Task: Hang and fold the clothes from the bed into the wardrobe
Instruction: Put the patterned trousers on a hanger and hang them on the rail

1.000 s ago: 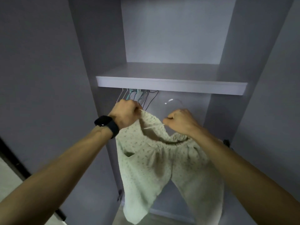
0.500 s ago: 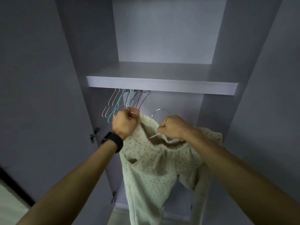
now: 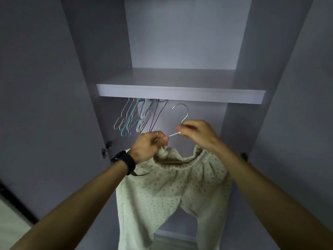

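Pale green dotted trousers [image 3: 162, 195] hang from a white hanger [image 3: 182, 114] in front of the open wardrobe. My left hand [image 3: 149, 148] grips the waistband's left end together with the hanger's left arm. My right hand [image 3: 198, 132] pinches the hanger at the base of its metal hook. The hook points up, just below the shelf [image 3: 180, 94]. The elastic waistband sags between my hands, and both legs drop out of the bottom of the frame. The hanger's lower bar is hidden in the cloth.
Several empty wire hangers [image 3: 137, 118] hang bunched at the left under the shelf. The compartment above the shelf holds nothing. Wardrobe doors stand open on both sides, with a hinge [image 3: 106, 148] on the left wall.
The hanger has risen clear of the trousers, so its hook and neck now show. My right hand shifted from the waistband area to the hook's base. The view moved closer.
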The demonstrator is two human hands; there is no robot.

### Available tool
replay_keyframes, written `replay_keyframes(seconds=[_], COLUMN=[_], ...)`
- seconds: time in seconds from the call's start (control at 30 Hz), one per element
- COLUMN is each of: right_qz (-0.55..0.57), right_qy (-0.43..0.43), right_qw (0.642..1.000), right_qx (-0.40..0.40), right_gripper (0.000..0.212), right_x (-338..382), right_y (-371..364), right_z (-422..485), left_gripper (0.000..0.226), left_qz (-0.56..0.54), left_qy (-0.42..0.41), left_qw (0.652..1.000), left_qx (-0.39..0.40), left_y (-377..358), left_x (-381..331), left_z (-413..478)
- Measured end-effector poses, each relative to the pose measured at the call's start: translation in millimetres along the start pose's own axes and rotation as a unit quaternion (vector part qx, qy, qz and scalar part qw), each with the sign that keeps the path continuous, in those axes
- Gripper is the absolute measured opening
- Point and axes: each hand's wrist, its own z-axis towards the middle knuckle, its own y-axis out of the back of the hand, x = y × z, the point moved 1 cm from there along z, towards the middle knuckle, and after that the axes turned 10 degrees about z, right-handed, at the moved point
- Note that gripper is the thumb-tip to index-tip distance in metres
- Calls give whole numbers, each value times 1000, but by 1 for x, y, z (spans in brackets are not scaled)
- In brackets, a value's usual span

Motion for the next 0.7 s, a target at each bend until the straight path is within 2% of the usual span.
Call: replay_keyframes(seconds=[0.07, 0.13, 0.2, 0.23, 0.3, 0.37, 0.47, 0.53, 0.7], right_qz=[-80, -162, -114, -93, -91, -107, -143, -184, -143], right_qy=[0, -74, -113, -82, -18, 17, 45, 54, -38], right_qw=[997, 984, 987, 990, 984, 973, 973, 966, 974], right_qx=[-23, -7, -24, -65, -153, -204, -177, -172, -174], right_gripper=[47, 52, 43, 41, 49, 49, 50, 51, 42], right_x=[-18, -48, -73, -79, -86, -84, -94, -107, -123], right_y=[13, 24, 18, 9, -13, -26, -23, -13, -7], right_z=[-11, -26, -43, -47, -51, -51, -53, -57, -59], left_gripper=[27, 28, 26, 24, 20, 27, 31, 28, 28], left_qz=[12, 25, 59, 87, 119, 123, 109, 117, 130], left_qy=[11, 30, 49, 54, 49, 46, 58, 60, 47], left_qw=[1000, 999, 997, 995, 991, 991, 992, 991, 990], left_qx=[-12, -13, -9, -1, 20, 12, -21, -2, 19], left_y=[9, 24, 34, 34, 21, 4, -2, -2, -7], left_x=[3, 13, 20, 19, 9, -2, 7, 15, 16], left_z=[-3, -7, -9, -8, -5, -3, -11, -13, -8])
